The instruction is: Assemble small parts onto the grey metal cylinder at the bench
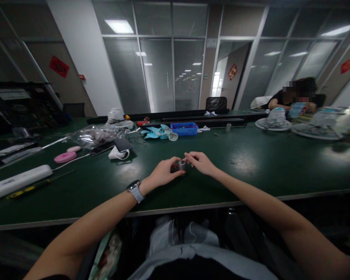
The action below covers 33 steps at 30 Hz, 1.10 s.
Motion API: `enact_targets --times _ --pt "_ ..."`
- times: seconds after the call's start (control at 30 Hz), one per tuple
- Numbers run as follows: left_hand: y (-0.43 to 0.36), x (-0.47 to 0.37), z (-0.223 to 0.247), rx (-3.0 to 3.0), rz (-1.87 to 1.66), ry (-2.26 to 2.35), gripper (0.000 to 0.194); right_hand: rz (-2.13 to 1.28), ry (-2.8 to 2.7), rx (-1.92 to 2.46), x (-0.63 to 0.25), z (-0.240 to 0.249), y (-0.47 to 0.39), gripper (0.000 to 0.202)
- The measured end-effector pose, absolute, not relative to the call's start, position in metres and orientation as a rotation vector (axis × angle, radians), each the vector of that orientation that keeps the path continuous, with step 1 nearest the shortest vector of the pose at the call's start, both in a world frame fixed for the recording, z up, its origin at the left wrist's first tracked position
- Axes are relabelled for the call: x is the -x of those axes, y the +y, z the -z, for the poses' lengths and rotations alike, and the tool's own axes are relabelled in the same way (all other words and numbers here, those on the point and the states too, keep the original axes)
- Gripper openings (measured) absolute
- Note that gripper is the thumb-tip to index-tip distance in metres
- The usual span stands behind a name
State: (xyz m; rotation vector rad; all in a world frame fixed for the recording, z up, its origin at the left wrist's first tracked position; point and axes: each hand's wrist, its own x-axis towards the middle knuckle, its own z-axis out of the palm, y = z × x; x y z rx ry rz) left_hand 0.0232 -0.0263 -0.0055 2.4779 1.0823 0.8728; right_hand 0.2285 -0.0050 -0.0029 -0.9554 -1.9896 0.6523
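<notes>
Just ahead of me, above the green table, my left hand point(166, 171) has its thumb and fingers wrapped round a small metal cylinder point(182, 165). The cylinder looks upright, with its top facing me; its far side is hidden by the fingers. My right hand point(201, 162) is closed in a pinch at the cylinder's upper right edge. Whatever sits between those fingertips is too small to make out. A watch with a grey strap point(135, 190) is on my left wrist.
Left lie a white power strip point(20, 182), a yellow-handled screwdriver point(29, 189), a pink round item point(65, 157) and a white charger point(118, 153). Beyond are light-blue fan blades point(157, 132), a blue basket point(184, 129) and a grey cylinder point(228, 127). A person point(294, 95) sits far right, behind fan parts point(274, 121).
</notes>
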Motion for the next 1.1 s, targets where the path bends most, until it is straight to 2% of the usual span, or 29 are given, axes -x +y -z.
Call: enact_targets --times 0.33,0.67,0.87,1.1 --pt "-0.0250 -0.0231 0.0064 -2.471 -0.883 1.067 0.047 -0.671 -2.015 0.882 -0.2290 0.0033 -0.0059 0.045" --pt "-0.0264 -0.0230 0.0052 -2.459 -0.870 1.071 0.043 -0.588 -1.982 0.956 -0.2295 0.0025 -0.0052 0.048" --pt "-0.0246 -0.0225 0.0076 -2.459 -0.892 1.050 0.046 -0.672 -2.002 0.892 -0.2276 0.0015 -0.0078 0.038" --pt "-0.0253 -0.0223 0.0063 -2.480 -0.883 1.044 0.040 -0.538 -2.069 0.926 -0.2284 0.0027 -0.0069 0.031"
